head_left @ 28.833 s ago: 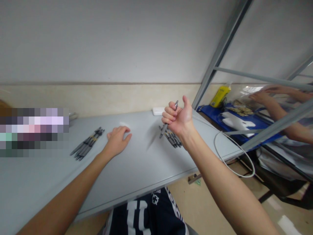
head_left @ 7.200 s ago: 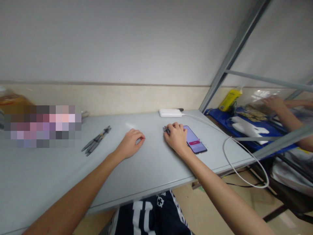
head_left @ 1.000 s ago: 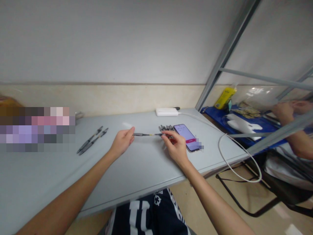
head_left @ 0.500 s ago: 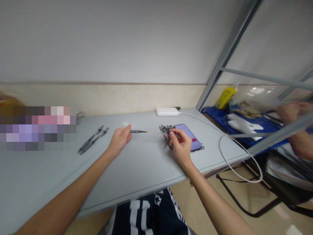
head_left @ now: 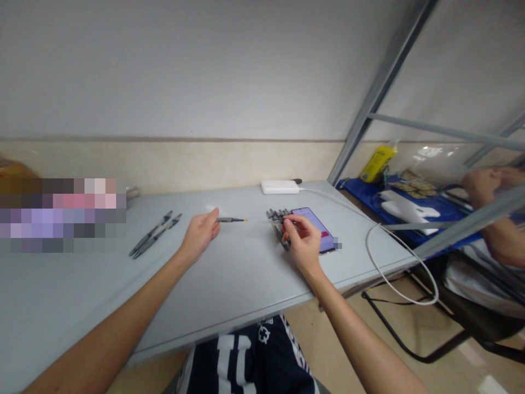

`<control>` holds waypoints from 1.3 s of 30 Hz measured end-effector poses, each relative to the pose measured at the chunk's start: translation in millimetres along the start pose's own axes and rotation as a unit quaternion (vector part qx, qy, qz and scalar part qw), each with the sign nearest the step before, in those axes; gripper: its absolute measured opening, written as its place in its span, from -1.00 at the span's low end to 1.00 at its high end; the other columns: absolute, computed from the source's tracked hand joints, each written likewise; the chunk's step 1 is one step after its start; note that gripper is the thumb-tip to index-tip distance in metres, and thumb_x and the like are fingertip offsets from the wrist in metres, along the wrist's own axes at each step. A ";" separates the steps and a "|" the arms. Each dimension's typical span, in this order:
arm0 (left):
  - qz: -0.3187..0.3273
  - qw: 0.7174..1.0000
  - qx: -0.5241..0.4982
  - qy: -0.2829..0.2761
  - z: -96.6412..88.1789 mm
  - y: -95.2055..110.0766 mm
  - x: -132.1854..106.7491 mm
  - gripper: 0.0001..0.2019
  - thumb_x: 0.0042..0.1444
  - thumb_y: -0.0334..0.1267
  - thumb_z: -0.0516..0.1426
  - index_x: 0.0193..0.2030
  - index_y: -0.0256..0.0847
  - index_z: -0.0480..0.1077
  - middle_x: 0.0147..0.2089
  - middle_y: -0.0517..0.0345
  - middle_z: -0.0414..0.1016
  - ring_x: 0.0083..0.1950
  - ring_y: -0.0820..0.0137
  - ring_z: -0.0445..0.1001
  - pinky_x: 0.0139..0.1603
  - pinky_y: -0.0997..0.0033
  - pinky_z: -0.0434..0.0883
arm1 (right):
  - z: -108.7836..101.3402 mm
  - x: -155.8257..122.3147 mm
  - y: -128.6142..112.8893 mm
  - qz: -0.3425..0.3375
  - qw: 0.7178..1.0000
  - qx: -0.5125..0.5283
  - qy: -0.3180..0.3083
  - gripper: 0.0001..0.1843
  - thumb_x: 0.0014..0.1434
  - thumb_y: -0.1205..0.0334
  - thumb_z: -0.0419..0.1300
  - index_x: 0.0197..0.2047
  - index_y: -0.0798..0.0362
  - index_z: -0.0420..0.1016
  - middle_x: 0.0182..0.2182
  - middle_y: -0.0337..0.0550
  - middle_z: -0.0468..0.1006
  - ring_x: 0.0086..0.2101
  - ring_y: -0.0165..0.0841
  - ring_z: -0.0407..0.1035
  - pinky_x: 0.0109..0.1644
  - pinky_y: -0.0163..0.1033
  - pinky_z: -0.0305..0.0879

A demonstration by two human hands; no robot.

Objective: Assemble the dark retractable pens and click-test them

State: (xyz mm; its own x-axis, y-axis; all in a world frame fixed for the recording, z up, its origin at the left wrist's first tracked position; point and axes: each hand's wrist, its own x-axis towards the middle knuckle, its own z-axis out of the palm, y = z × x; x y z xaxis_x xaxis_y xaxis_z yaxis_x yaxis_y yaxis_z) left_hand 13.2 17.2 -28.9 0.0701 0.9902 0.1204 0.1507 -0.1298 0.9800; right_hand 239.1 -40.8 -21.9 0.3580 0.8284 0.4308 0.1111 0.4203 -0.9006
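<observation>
Left hand [head_left: 199, 235] grips a pen part [head_left: 232, 220] left of the phone [head_left: 314, 226] | right hand [head_left: 302, 243] pinches what may be the thin refill | pen looks pulled apart; two pens [head_left: 155, 235] far left, a cluster [head_left: 279, 219] beside the phone.

Grey pen front section [head_left: 230, 220] with yellow tip, horizontal just above the surface, centre. Thin clear refill [head_left: 262, 221] extends right from it toward the grey pen pile [head_left: 279, 221], right of centre.
</observation>
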 end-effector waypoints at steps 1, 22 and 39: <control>-0.001 1.000 -0.001 -0.001 0.1 0.0 -0.1 -0.49 0.17 0.05 -0.04 -0.72 -0.15 0.05 -0.74 0.32 0.00 -0.69 0.55 -0.02 -0.62 0.43 -0.01 | 0.3 -0.2 -0.6 0.000 1.000 0.001 -0.003 -0.79 0.05 0.12 0.22 -0.32 0.09 0.48 -0.56 -0.23 0.46 -0.65 -0.48 0.28 -0.60 -0.34 0.24; -0.004 1.000 0.005 -0.009 1.1 -0.5 -0.3 -0.49 0.18 0.03 -0.04 -0.72 -0.16 0.05 -0.74 0.31 0.01 -0.67 0.53 -0.03 -0.58 0.41 -0.03 | -0.2 1.0 0.0 -0.002 1.000 0.000 0.002 -0.82 0.05 0.16 0.23 -0.32 0.10 0.48 -0.55 -0.24 0.45 -0.64 -0.49 0.31 -0.59 -0.36 0.24; -0.008 1.000 -0.015 -0.012 1.0 -4.3 1.3 -0.50 0.18 0.04 -0.03 -0.71 -0.15 0.06 -0.73 0.31 0.01 -0.66 0.53 -0.04 -0.57 0.40 -0.05 | -1.0 2.7 -0.3 0.030 0.999 0.021 -0.014 -0.78 0.02 0.12 0.25 -0.32 0.09 0.48 -0.58 -0.25 0.46 -0.66 -0.49 0.28 -0.62 -0.36 0.22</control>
State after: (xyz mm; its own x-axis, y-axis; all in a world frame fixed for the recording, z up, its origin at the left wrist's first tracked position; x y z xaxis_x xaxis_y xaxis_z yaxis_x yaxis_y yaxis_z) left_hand 13.6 18.9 -33.1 0.0923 0.9905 0.1017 0.1233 -0.1127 0.9859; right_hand 241.1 -39.0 -20.5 0.3369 0.8620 0.3787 0.0516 0.3847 -0.9216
